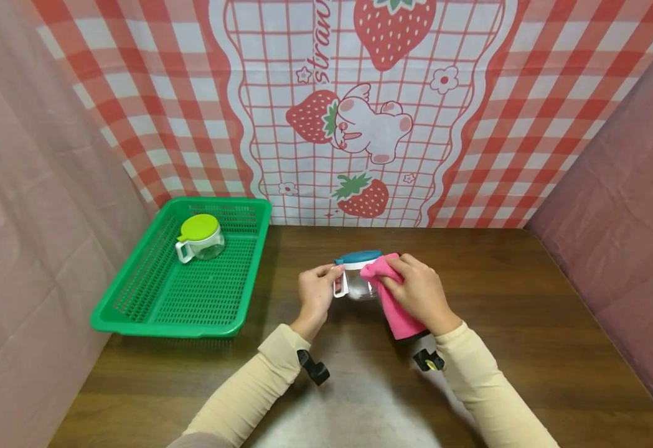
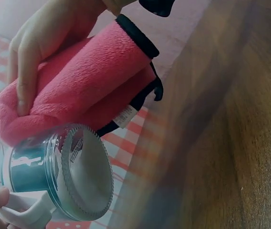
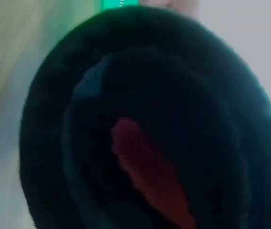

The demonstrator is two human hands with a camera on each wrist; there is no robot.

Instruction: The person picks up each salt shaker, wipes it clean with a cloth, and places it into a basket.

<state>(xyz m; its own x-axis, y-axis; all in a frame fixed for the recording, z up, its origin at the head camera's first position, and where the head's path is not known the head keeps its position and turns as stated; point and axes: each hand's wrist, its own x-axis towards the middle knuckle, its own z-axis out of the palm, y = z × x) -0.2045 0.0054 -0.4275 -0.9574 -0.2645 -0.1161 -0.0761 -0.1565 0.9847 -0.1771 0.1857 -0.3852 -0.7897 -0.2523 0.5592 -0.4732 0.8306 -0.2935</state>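
My left hand (image 1: pixel 316 291) grips the white handle of a small clear jar (image 1: pixel 362 287) with a blue lid (image 1: pixel 360 256). In the left wrist view the jar (image 2: pixel 90 174) is tilted, its ridged bottom facing the camera. A pink cloth (image 1: pixel 398 308) with a black edge is bunched in my right hand (image 1: pixel 418 291), which holds it against the jar's right side. The cloth's black-edged fold (image 3: pixel 45 143) fills most of the right wrist view, blurred and dark, and hides the right fingers there.
A green plastic basket (image 1: pixel 254 274) stands at the left of the wooden table (image 1: pixel 505 323). Inside it sits another clear jar (image 1: pixel 210 249) with a lime-green lid and white handle. A red-and-white checked strawberry curtain (image 1: pixel 180 118) hangs behind, with plain pink cloth at both sides.
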